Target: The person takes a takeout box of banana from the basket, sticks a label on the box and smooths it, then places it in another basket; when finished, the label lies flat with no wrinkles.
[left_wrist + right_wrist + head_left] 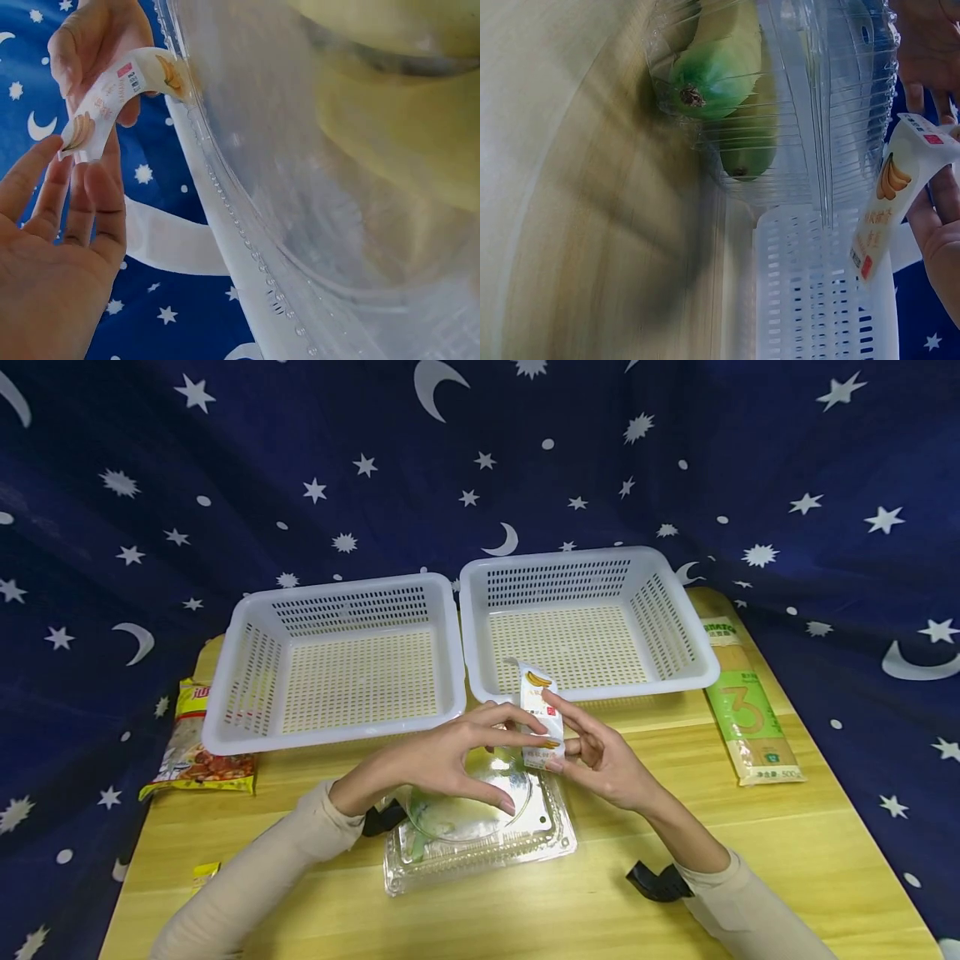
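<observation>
A white label strip printed with bananas is between both hands, over a clear plastic clamshell box. My right hand holds the strip at its right edge, with index finger and thumb on it. My left hand reaches in from the other side. Its straight fingers touch the strip and its thumb is spread away over the box. The strip bends into a curve in the left wrist view. Inside the box lies green and yellow fruit, seen through the plastic in the right wrist view.
Two white perforated baskets, left and right, stand behind the hands. A red and yellow food packet lies at left, a green packet at right. A small yellow packet is near the left sleeve.
</observation>
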The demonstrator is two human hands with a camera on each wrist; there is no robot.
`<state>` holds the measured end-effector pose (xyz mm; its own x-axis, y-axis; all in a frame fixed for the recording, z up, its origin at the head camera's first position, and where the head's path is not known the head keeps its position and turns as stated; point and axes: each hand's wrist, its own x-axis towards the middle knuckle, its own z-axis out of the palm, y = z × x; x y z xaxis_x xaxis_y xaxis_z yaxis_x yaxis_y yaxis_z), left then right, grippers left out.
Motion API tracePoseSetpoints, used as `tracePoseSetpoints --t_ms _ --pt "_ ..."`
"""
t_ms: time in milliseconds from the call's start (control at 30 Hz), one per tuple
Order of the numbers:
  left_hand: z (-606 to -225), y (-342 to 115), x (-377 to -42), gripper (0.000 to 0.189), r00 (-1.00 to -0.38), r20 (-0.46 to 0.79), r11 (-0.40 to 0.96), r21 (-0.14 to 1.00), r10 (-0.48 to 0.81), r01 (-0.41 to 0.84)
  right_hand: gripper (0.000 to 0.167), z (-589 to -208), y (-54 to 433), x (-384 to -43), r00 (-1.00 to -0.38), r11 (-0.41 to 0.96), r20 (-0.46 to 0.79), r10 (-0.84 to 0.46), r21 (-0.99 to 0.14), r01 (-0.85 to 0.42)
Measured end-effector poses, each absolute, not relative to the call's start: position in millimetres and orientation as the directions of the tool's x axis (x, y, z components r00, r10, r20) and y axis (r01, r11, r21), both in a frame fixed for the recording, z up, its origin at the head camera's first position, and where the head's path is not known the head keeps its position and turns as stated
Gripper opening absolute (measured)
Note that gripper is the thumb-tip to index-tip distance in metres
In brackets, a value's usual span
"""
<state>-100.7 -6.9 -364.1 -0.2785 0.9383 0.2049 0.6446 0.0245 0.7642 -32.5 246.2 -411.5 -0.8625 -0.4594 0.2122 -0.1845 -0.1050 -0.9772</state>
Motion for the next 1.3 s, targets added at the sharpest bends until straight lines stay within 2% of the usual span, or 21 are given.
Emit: tracePoseSetpoints --t_ms 133,367,567,767,1067,1200,1300 --pt "-363 -7 -100 0.073 -0.277 0.212 0.016 0.766 0.937 0.643 0.081 -413 247 -33 -0.853 -0.101 0.229 -0.469 -0.973 -0.206" --pt "-363 -9 -100 0.073 -0.265 0.212 -0.038 0.842 0.941 0.538 0.084 -410 249 -32 -0.855 -0.101 0.212 -0.473 -0.977 -0.187" --pt "-364 -10 -101 0.075 -0.277 0.209 -0.045 0.865 0.938 0.500 0.082 -412 249 -33 -0.841 -0.140 0.230 -0.490 -0.973 -0.185" --pt "-360 -14 -100 0.077 -0.295 0.256 -0.106 0.890 0.921 0.443 0.078 -417 254 -31 -0.822 -0.183 0.257 -0.508 -0.965 -0.189" --pt "-360 -36 -105 0.080 -0.316 0.336 -0.232 0.917 0.888 0.323 0.080 -418 276 -8 -0.837 -0.110 0.199 -0.509 -0.980 -0.166" --pt "-371 -55 -102 0.083 -0.339 0.329 -0.235 0.928 0.881 0.291 0.083 -428 291 1 -0.792 -0.134 0.271 -0.547 -0.962 -0.237" --pt "-382 -67 -99 0.083 -0.337 0.320 -0.244 0.938 0.886 0.247 0.077 -438 303 5 -0.754 -0.174 0.307 -0.580 -0.952 -0.254"
